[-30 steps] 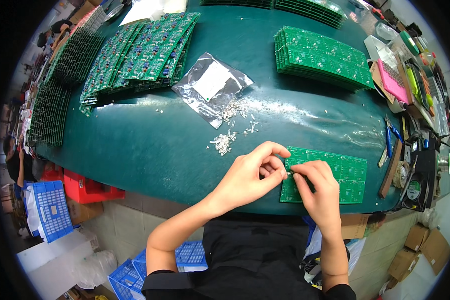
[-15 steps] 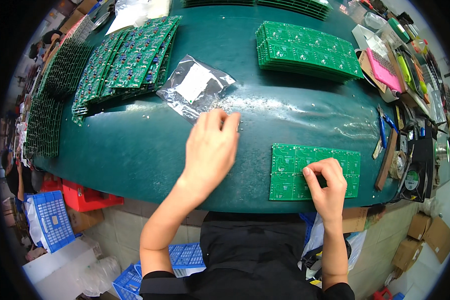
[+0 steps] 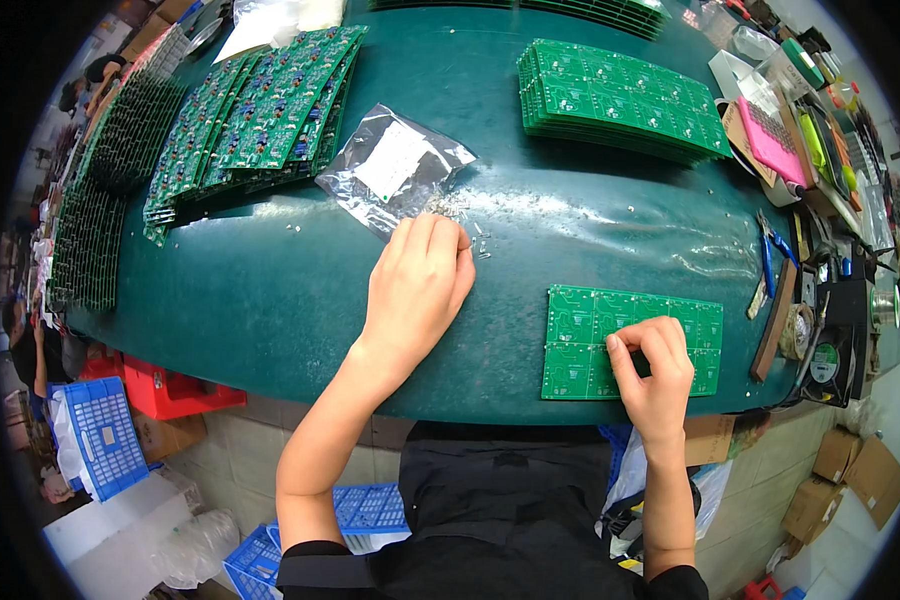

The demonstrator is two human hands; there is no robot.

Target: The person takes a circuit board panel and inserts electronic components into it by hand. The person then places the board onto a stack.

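Note:
My left hand (image 3: 416, 285) is closed, with its fingertips down at a scatter of small loose metal parts (image 3: 481, 240) beside a clear plastic bag (image 3: 355, 188) that has a white label. Whatever those fingers pinch is hidden under the hand. A bare green circuit board panel (image 3: 576, 345) lies flat near the table's front edge. Over the right half of that panel is my right hand (image 3: 658, 382), thumb and forefinger brought together. Anything between those two fingertips is too small to make out.
Populated circuit boards (image 3: 288, 105) lean in stacks at the left, near racked boards (image 3: 95, 225). A stack of green panels (image 3: 620, 100) stands at the back right. Blue-handled pliers (image 3: 766, 262), a brown bar (image 3: 774, 320) and a pink calculator-like thing (image 3: 770, 140) lie along the right edge.
My left hand's fingers have drawn together and settled lower among the small parts, uncovering some to their right. My right hand keeps its pinch over the panel.

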